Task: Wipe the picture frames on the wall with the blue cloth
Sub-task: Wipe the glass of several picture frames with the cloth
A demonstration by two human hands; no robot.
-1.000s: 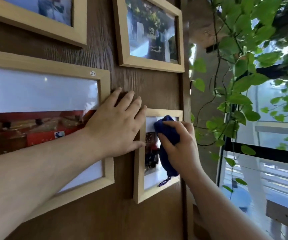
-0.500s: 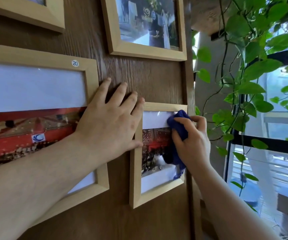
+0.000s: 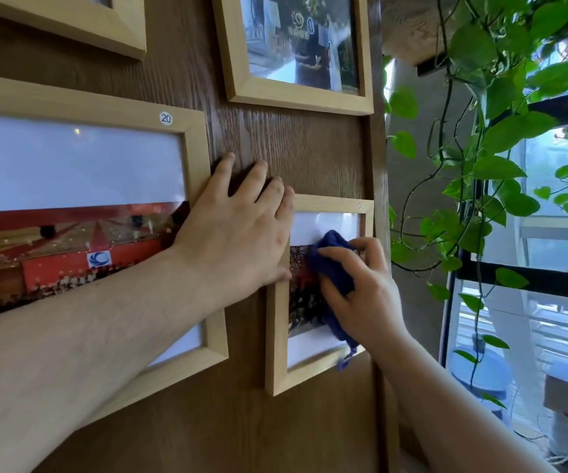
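Several light wooden picture frames hang on a dark wood wall. The small frame (image 3: 276, 336) at lower centre holds a red and white picture. My right hand (image 3: 361, 288) presses the bunched blue cloth (image 3: 331, 264) against its glass, near the middle. My left hand (image 3: 238, 233) lies flat on the wall with fingers spread, its thumb and little finger touching the small frame's left upper edge. A large frame (image 3: 195, 158) marked 20 is at the left, partly behind my left forearm. Another frame (image 3: 296, 95) hangs above.
A fourth frame's corner (image 3: 119, 35) shows at the top left. A trailing green plant (image 3: 501, 138) hangs close to the right of the wall's edge, in front of a window (image 3: 555, 233). A pale blue round object (image 3: 480, 370) sits low beyond it.
My right hand has slid the blue cloth leftward from the small frame's right side to the middle of its glass. My left hand stays braced in place.
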